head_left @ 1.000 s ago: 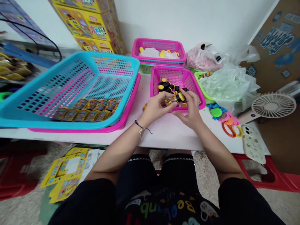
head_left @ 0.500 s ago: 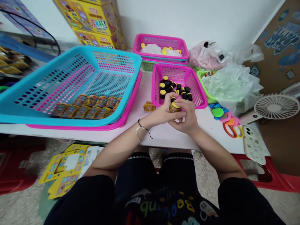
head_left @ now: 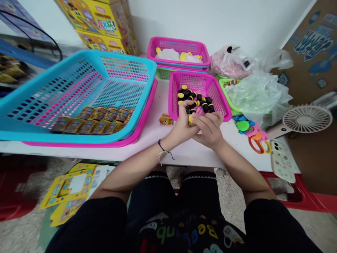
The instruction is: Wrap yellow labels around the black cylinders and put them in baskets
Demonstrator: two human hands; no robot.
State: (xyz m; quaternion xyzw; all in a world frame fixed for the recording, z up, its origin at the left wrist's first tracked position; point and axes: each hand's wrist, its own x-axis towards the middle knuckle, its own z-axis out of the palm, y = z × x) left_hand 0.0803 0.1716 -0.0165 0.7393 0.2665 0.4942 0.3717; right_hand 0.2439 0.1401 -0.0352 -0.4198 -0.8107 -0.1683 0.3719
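A small yellow-capped container (head_left: 191, 120) is held between both hands, just over the near edge of the pink basket (head_left: 226, 105). My left hand (head_left: 184, 123) wraps round it from the left, while the fingers of my right hand (head_left: 208, 129) press against it from the right. Most of its body is hidden by the fingers. Black containers with yellow lids (head_left: 193, 95) lie jumbled inside the basket. On the table left of my hands is a small printed orange-yellow wrapper (head_left: 165, 119). The large blue basket (head_left: 123, 137) holds rows of wrapped containers (head_left: 92, 121).
Behind stands another pink basket (head_left: 179, 65) with white bags and yellow pieces. To the right are plastic bags (head_left: 259, 93), a white fan (head_left: 307, 119), scissors (head_left: 256, 144) and a phone (head_left: 283, 161). Yellow boxes (head_left: 102, 21) are stacked at the back left.
The container and my left hand have shifted slightly left. My right hand's fingers have moved across the container, covering more of its side. The view has shifted a little.
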